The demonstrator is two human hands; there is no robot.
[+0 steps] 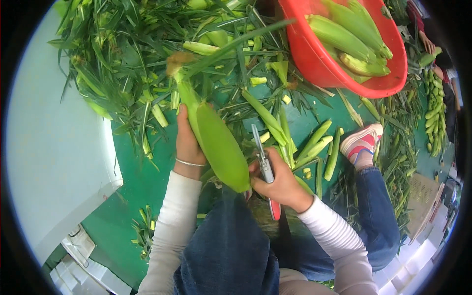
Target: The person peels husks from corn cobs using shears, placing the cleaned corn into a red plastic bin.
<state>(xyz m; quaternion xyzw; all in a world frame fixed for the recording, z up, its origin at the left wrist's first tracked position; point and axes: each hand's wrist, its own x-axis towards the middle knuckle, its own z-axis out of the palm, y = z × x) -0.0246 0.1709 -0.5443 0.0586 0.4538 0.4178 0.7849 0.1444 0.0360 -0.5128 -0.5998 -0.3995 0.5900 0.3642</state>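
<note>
My left hand (190, 142) is wrapped around a green ear of corn (223, 151) in its husk, held above my knees. Its silk end (180, 63) points up and away, with a long leaf trailing to the right. My right hand (278, 179) grips pruning shears (266, 167) with a red-tipped handle, blades pointing away from me. The right fingertips are close to the lower end of the ear; whether they touch it I cannot tell. Cut stalks and husk pieces (313, 145) lie on the green floor (143, 184) beyond my right hand.
A red plastic tub (309, 62) at the upper right holds several husked ears (343, 38). Leaves (129, 48) pile up at the top left beside a large white surface (59, 121). My shoe (361, 143) rests on the right. Another person's hand (427, 42) shows at the far right, near stacked corn (435, 110).
</note>
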